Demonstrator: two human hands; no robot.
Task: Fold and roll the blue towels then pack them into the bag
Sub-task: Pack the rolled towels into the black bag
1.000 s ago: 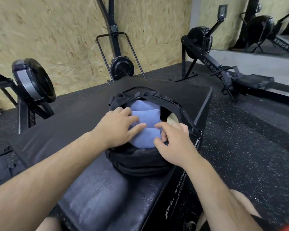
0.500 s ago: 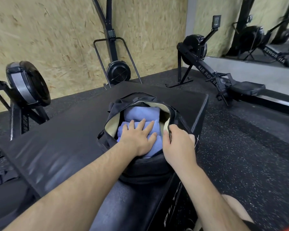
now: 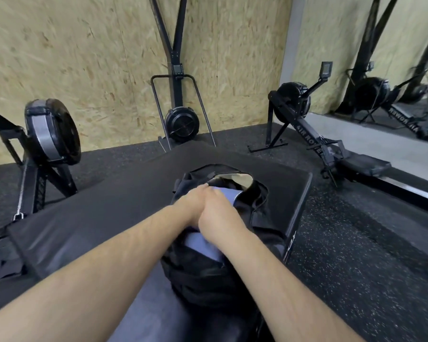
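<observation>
Against the chipboard wall (image 3: 84, 58), a rowing machine (image 3: 314, 141) and two other black fan machines are seen standing on the speckled rubber floor (image 3: 356, 243). Nearer the camera, a black padded desk (image 3: 109, 206) is set, and on its right part the black bag (image 3: 203, 280) is laid with its mouth open and its pale lining shown at the far rim.

The blue towels (image 3: 229, 193) are already lodged inside the bag; blue cloth is visible both beyond the hands and just beneath the right wrist. The left hand (image 3: 190, 203) and right hand (image 3: 220, 213) are held side by side, touching, on top of the towels at the bag's mouth. Because of motion blur, it cannot be told whether the fingers (image 3: 214, 191) are laid flat on the cloth or curled round the bag's edge.

The packing step is judged to be in hand, with folding and rolling apparently finished. For the next move, the towels would need to be pressed fully below the rim, so that the two sides of the opening can be drawn together. Care would be called for that no cloth is caught at the closure.
</observation>
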